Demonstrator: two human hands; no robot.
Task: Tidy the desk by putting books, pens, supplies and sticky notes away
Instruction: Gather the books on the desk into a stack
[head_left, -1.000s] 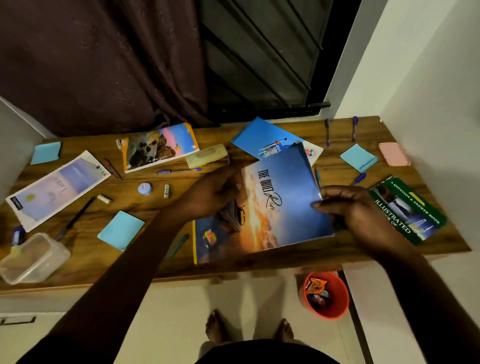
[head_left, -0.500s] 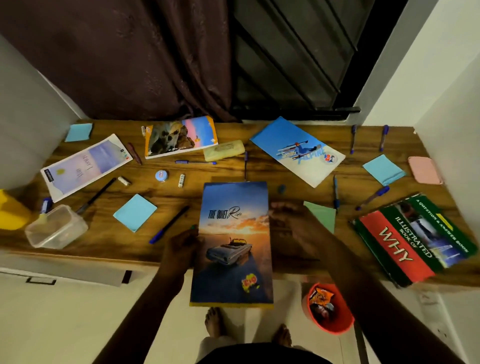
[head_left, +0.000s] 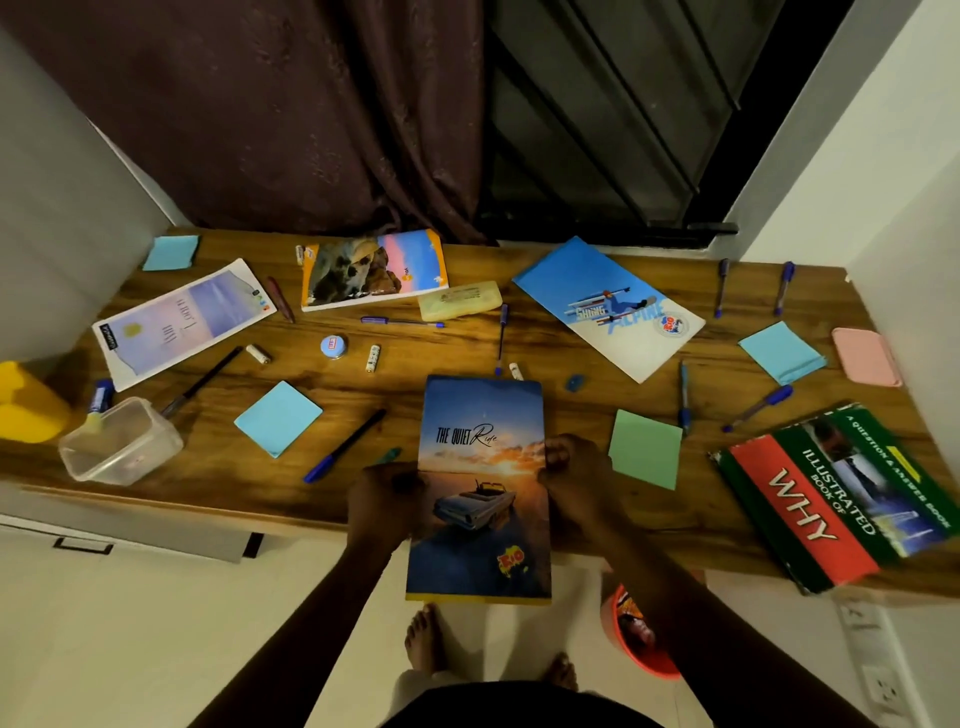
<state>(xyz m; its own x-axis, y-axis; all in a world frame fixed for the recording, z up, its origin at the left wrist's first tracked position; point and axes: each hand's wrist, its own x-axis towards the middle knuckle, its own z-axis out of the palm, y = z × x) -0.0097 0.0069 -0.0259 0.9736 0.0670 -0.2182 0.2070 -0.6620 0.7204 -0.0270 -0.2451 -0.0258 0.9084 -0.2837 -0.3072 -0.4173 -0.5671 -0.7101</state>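
A blue-and-orange notebook titled "The Quiet Ride" (head_left: 480, 488) is held upright over the front edge of the wooden desk (head_left: 363, 395). My left hand (head_left: 382, 499) grips its left edge and my right hand (head_left: 574, 483) grips its right edge. Other books lie flat on the desk: a blue skiing notebook (head_left: 605, 306), a dog-cover notebook (head_left: 371, 267), a pale notebook (head_left: 182, 319) and a thick red-green "WHY" book (head_left: 841, 499). Several pens, such as a dark one (head_left: 345, 446), are scattered about. Blue sticky pads (head_left: 278, 418) (head_left: 779, 351) and a green pad (head_left: 645, 454) lie nearby.
A clear plastic box (head_left: 119, 441) and a yellow container (head_left: 26, 402) stand at the left end. A yellow case (head_left: 460, 300), a pink case (head_left: 865, 356), a small round tin (head_left: 333, 346) and erasers lie on the desk. An orange bin (head_left: 636, 634) sits on the floor by my feet.
The notebook has been turned from lying tilted on the desk to upright and pulled toward me over the front edge. Both hands moved to its side edges. The view shifted back.
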